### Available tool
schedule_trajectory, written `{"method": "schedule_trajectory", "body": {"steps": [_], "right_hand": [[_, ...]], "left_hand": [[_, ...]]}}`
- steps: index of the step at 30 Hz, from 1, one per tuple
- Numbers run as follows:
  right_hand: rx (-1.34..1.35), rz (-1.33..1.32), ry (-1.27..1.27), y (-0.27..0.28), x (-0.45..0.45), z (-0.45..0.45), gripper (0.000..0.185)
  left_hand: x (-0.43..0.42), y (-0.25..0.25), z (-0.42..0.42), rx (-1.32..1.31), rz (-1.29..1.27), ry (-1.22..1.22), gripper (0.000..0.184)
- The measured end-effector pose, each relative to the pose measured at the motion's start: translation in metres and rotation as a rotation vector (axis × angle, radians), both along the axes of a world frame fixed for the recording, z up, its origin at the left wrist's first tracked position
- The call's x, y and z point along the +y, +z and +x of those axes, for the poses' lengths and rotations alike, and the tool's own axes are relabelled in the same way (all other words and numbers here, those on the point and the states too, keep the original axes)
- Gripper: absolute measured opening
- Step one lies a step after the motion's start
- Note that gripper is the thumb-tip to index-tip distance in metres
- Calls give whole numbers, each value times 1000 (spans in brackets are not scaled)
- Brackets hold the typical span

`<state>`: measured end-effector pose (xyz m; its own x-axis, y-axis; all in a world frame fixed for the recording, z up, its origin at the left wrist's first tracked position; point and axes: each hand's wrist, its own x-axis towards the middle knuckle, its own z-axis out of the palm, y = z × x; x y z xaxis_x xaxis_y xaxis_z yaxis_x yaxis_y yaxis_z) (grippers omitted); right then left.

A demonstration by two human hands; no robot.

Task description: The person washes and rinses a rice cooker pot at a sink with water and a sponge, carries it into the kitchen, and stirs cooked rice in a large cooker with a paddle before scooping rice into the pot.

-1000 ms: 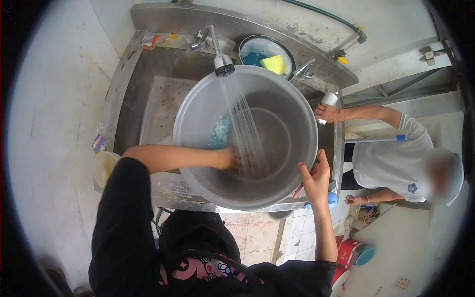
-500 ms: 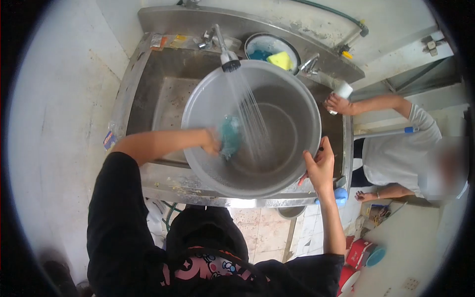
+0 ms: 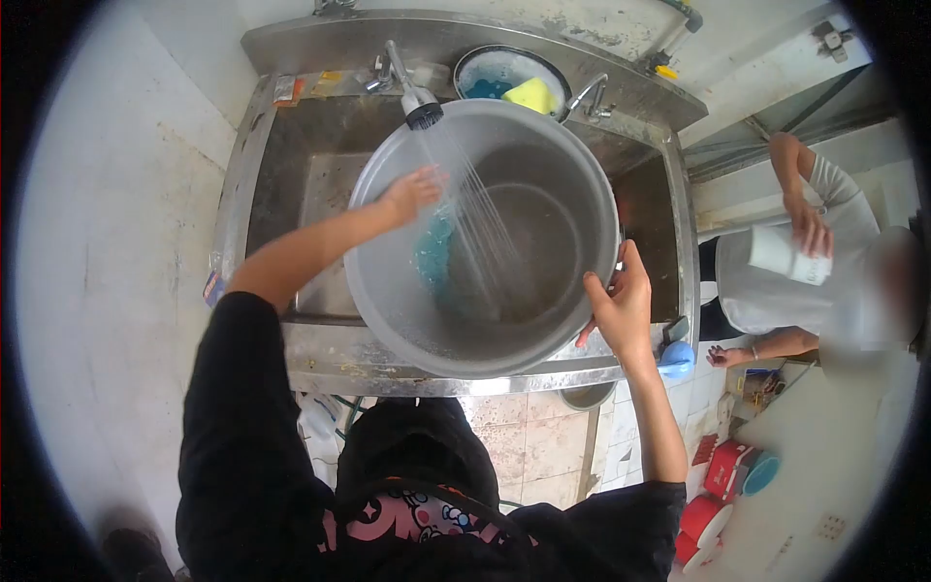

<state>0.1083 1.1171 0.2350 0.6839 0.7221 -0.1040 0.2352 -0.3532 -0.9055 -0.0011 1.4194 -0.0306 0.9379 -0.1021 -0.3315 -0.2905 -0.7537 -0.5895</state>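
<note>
A large grey basin [image 3: 543, 330] rests tilted over the sink, its inside facing me. Water streams into it from a faucet spray head [image 3: 424, 110]. My left hand [image 3: 412, 194] is over the basin's left inner wall, fingers stretched out and slightly blurred. Just below that hand, a wet teal scrubbing cloth or mesh [image 3: 433, 254] lies against the wall, apart from the fingers as far as I can see. On the right side, my right hand [image 3: 624, 301] grips the basin's rim, thumb toward the inside and fingers partly hidden behind it.
Behind the basin, a round pan [image 3: 468, 76] holds a yellow sponge [image 3: 530, 95] and something teal. A second faucet [image 3: 587, 94] stands beside it. At right, another person [image 3: 776, 242] holds a white container [image 3: 790, 257]. A blue object [image 3: 676, 360] sits at the counter's front right corner.
My left hand has moved up the basin wall, away from the teal cloth, which stays nearly in place. The other person's white container has moved away from the sink. My right hand keeps its grip.
</note>
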Motion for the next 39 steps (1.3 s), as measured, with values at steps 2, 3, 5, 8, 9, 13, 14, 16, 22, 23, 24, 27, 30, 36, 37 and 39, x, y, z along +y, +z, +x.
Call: {"method": "schedule_trajectory", "body": {"steps": [2, 3, 5, 8, 9, 13, 14, 16, 22, 23, 24, 27, 30, 36, 37, 39], "right_hand": [[-43, 8, 22, -11, -1, 5, 19], [-111, 14, 51, -16, -4, 11, 19], [-178, 17, 76, -13, -3, 15, 18], [21, -21, 7, 4, 0, 9, 19], [45, -15, -5, 6, 1, 9, 20], [104, 29, -33, 5, 2, 13, 23], [108, 32, -34, 5, 1, 14, 23], [11, -91, -4, 6, 1, 20, 24], [-251, -197, 63, -10, -3, 36, 36], [-250, -189, 58, -10, -2, 35, 36], [-287, -153, 76, -6, -1, 35, 45], [-255, -147, 122, 17, 3, 32, 51], [-176, -212, 229, 19, 6, 44, 38], [-61, -327, 364, 19, 22, 64, 18], [-30, -334, 400, 15, 25, 66, 19], [45, -340, 419, 10, 31, 67, 19]], "left_hand": [[-42, -45, -15, 116, -179, 133, 61], [-74, -72, -26, 228, -363, 268, 62], [-113, -33, -31, 623, -659, 413, 61], [-109, 38, -48, 955, -943, 342, 60], [-96, 44, -56, 967, -1115, 268, 61], [-74, 131, -95, 876, -1111, 420, 60], [-79, 151, -112, 644, -1187, 341, 55], [-94, 160, -135, 410, -1248, 263, 50], [-122, 139, -156, -330, -921, -97, 23], [-126, 142, -154, -395, -911, -104, 21], [-128, 144, -152, -463, -901, -112, 18], [-131, 158, -152, -534, -930, -122, 15], [-131, 180, -158, -555, -963, -113, 12], [-131, 224, -172, -556, -1118, -20, 16], [-129, 229, -174, -554, -1111, -17, 16], [-122, 238, -175, -631, -1168, 18, 20]]}}
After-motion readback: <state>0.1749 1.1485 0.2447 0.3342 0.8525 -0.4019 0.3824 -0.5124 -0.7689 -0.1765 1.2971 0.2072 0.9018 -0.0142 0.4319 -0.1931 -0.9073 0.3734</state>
